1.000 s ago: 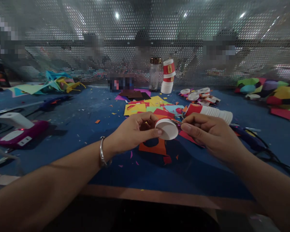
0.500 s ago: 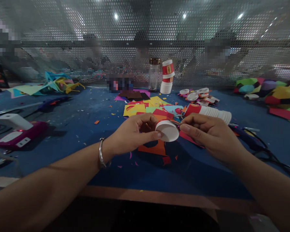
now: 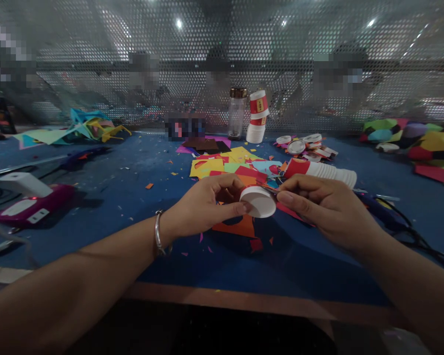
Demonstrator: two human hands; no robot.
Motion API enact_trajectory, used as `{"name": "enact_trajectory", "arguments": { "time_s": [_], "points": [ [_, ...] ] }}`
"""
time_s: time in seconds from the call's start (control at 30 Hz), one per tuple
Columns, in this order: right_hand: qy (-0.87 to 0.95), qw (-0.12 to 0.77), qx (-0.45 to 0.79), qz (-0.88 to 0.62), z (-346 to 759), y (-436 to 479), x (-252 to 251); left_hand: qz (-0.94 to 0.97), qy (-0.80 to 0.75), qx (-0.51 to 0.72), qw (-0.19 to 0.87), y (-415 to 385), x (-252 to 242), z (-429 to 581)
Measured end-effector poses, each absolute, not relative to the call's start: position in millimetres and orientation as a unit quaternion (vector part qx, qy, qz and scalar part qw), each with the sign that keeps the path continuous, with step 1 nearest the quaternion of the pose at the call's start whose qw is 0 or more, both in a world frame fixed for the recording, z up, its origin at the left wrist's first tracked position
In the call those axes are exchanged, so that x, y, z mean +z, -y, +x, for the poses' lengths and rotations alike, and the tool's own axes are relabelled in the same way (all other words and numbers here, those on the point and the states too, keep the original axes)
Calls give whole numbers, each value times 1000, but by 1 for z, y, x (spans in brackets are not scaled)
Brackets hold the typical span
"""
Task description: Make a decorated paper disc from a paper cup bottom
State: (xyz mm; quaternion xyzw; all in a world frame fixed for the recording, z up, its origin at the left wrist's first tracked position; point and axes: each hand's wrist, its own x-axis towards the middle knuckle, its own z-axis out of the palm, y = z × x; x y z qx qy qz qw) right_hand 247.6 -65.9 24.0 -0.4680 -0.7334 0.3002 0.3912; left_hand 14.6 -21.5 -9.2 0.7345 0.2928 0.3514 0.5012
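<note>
My left hand (image 3: 218, 202) pinches the side of a paper cup bottom (image 3: 259, 203), a short white disc with a rim, its flat white face tilted toward me. Close by on the right, my right hand (image 3: 318, 207) is closed, thumb against forefinger, at the disc's upper right edge. A thin, dark thing sticks out from its fingertips toward the disc; its kind is too small to make out. Beneath the hands lies orange paper (image 3: 237, 227) with cut-outs. Behind my right hand, a stack of paper cups (image 3: 329, 172) lies on its side.
Coloured paper sheets (image 3: 207, 167) and scraps lie mid-table. Behind them stand a glass bottle (image 3: 237, 116) and stacked cups (image 3: 257, 116). Several cut cup pieces (image 3: 296, 147) lie right. A purple power strip (image 3: 40, 204) is at left; a blue glue gun (image 3: 383, 212) and cables are at right.
Both hands stay at the paper cup bottom with nearly the same hold. The whole view has shifted very slightly; nothing has been let go.
</note>
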Motion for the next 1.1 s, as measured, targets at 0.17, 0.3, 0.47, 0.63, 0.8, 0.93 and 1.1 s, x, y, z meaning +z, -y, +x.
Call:
{"name": "enact_trajectory", "arguments": {
  "time_s": [0.17, 0.3, 0.47, 0.63, 0.8, 0.93, 1.1],
  "points": [
    [732, 385, 306, -472, 246, 66, 25, 726, -284, 340, 526, 20, -10, 15],
    [728, 386, 310, -475, 247, 65, 24, 704, -273, 335, 564, 20, -10, 15],
    [730, 380, 315, -473, 248, 65, 24, 702, -285, 318, 570, 21, -8, 15],
    [719, 391, 328, -472, 246, 66, 25, 723, -292, 315, 541, 21, -6, 16],
    [685, 416, 361, -476, 250, 63, 20, 723, -297, 315, 538, 20, -5, 14],
    [707, 390, 349, -476, 252, 62, 19, 719, -295, 318, 543, 20, -5, 14],
    [731, 349, 324, -489, 248, 63, 24, 725, -293, 324, 533, 20, -7, 15]
  ]
}}
